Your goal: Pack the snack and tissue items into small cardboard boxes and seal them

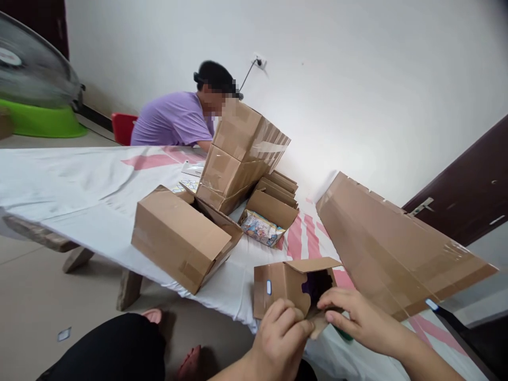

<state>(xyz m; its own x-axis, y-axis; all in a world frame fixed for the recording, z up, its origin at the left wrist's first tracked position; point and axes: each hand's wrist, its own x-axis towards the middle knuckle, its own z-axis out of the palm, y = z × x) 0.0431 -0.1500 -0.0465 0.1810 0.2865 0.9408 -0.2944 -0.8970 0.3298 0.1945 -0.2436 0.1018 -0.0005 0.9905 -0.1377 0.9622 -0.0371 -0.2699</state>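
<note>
Evidently, in the head view, the work in hand is at the small brown cardboard box with a blue-edged white label (296, 286), which stands near the edge of the white, pink-striped cloth-covered bench (240, 283), its mouth turned to the right. One upper flap juts out over the opening, and something dark purple (313, 286) shows inside. The step looks like handling the pale brown cardboard flap (317, 324) at the near side of that mouth; whether it is being opened or folded in, I cannot tell. The next move seems to call for a steady pinch, with the box kept from sliding.

The left hand (280, 330) has its fingers curled tight, pinching the flap. The right hand (357, 317) sits at the opening, thumb and index finger a narrow gap apart beside the flap; whether they grip its edge is unclear. A small green object (344, 334) peeks out below it.

Farther back, a larger open brown box (178, 238) lies to the left, near a carton holding printed packets (262, 227).
</note>
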